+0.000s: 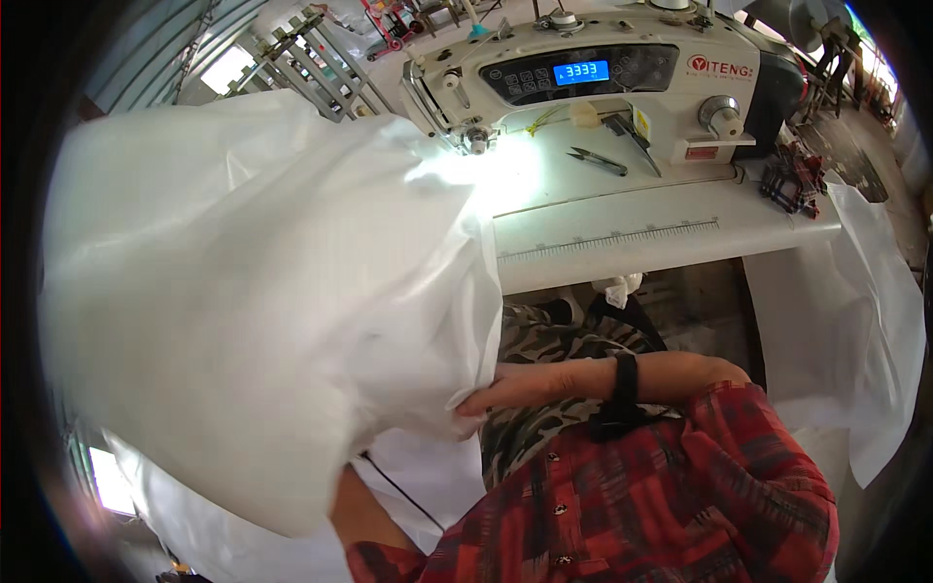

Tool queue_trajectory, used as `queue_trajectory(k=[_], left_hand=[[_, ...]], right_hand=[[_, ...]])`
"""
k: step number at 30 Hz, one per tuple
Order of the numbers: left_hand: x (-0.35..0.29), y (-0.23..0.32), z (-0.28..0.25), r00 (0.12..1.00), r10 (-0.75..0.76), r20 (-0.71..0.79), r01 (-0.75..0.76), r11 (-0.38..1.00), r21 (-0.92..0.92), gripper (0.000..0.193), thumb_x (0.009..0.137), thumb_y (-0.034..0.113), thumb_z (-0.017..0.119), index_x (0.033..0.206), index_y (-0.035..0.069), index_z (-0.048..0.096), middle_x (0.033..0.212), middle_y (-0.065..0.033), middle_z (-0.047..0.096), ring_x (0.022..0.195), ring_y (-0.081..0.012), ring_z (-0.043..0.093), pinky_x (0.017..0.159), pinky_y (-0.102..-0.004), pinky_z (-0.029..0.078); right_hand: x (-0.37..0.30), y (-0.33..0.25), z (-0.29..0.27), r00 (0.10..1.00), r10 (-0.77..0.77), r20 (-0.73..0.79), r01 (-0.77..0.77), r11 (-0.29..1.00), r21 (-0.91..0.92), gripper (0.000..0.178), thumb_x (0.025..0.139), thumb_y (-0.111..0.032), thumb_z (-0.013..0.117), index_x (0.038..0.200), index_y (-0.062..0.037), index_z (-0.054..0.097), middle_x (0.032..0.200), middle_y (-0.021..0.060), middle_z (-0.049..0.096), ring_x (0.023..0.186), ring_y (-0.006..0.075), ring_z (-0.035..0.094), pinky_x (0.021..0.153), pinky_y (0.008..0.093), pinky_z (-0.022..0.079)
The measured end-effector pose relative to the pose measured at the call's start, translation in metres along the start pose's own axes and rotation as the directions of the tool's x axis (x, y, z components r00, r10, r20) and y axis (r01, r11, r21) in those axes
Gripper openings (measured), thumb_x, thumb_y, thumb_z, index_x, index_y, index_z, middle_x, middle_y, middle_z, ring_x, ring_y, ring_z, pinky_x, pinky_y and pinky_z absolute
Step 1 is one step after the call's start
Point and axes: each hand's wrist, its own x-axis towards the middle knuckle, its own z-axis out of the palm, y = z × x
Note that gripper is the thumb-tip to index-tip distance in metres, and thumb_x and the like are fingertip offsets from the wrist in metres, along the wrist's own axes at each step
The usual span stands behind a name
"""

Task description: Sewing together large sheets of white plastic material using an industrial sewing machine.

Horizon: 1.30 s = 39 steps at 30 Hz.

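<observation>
A large, glossy white sheet (233, 282), film or coated cloth, billows across the left side and hangs over my lap. My right hand (483, 394) grips its right edge below the table front, fingers curled round a fold. My left forearm (364, 515) runs up beneath the sheet, which hides the hand and its fingers. The sheet's upper right part reaches the lit needle area of a white industrial sewing machine (583, 39), where glare blots out the needle and presser foot.
Thread snips (597, 161) lie on the machine bed beside a dark, narrow tool (632, 141). A ruler scale (622, 236) runs along the table front. Plaid scraps (795, 180) sit at the right end, near another hanging white sheet (846, 330). A thin black cord (403, 494) crosses near my left forearm.
</observation>
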Motion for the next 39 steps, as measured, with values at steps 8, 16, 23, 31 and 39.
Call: queue_trajectory(k=[8, 16, 23, 31, 39], left_hand=[[-0.057, -0.008, 0.02, 0.983, -0.132, -0.128, 0.111, 0.981, -0.16, 0.036, 0.095, 0.024, 0.059, 0.125, 0.003, 0.059, 0.115, -0.0167, 0.066, 0.11, -0.0253, 0.062, 0.095, -0.0369, 0.046], [0.055, 0.218, -0.005, 0.935, 0.159, 0.318, -0.213, 0.966, 0.145, 0.04, 0.089, 0.015, 0.061, 0.127, 0.002, 0.058, 0.133, -0.024, 0.052, 0.119, -0.0356, 0.056, 0.102, -0.0434, 0.043], [0.104, 0.175, -0.109, 0.673, 0.531, -0.516, -0.141, 0.776, 0.615, 0.049, 0.094, 0.015, 0.058, 0.139, 0.001, 0.047, 0.15, -0.025, 0.033, 0.142, -0.0406, 0.027, 0.114, -0.0469, 0.026], [0.089, 0.028, -0.142, 0.925, -0.028, -0.379, 0.225, 0.843, 0.488, 0.051, 0.096, 0.03, 0.057, 0.137, 0.001, 0.047, 0.146, -0.0215, 0.043, 0.136, -0.0354, 0.039, 0.109, -0.0425, 0.034], [0.067, 0.153, -0.047, 0.93, 0.272, -0.247, 0.034, 0.606, 0.795, 0.057, 0.086, 0.029, 0.066, 0.135, 0.004, 0.051, 0.151, -0.0139, 0.037, 0.141, -0.031, 0.033, 0.112, -0.0553, 0.023]], right_hand=[[0.01, 0.036, -0.007, 0.988, -0.058, 0.14, 0.057, 0.998, 0.01, 0.05, 0.095, -0.027, 0.061, 0.135, -0.0009, 0.049, 0.127, 0.01, 0.057, 0.117, 0.0191, 0.052, 0.102, 0.0324, 0.041], [0.0, 0.167, -0.082, 0.966, -0.256, -0.036, 0.241, 0.941, -0.236, 0.036, 0.097, -0.027, 0.057, 0.121, 0.0004, 0.06, 0.119, 0.0105, 0.061, 0.107, 0.0156, 0.055, 0.093, 0.0319, 0.046], [-0.063, 0.031, -0.029, 0.991, -0.13, -0.009, 0.125, 0.967, -0.221, 0.029, 0.096, -0.025, 0.06, 0.105, 0.0021, 0.068, 0.102, 0.0039, 0.067, 0.098, 0.0113, 0.058, 0.088, 0.0294, 0.047], [-0.108, 0.099, -0.089, 0.806, 0.321, -0.497, -0.397, 0.916, -0.053, 0.031, 0.093, -0.028, 0.064, 0.106, 0.0008, 0.068, 0.094, 0.0046, 0.07, 0.084, 0.0194, 0.066, 0.075, 0.0342, 0.051], [-0.085, 0.021, -0.046, 0.588, -0.732, -0.344, -0.137, 0.329, -0.934, 0.019, 0.091, -0.014, 0.061, 0.098, 0.0027, 0.064, 0.082, 0.0143, 0.066, 0.075, 0.0344, 0.064, 0.067, 0.0393, 0.051]])
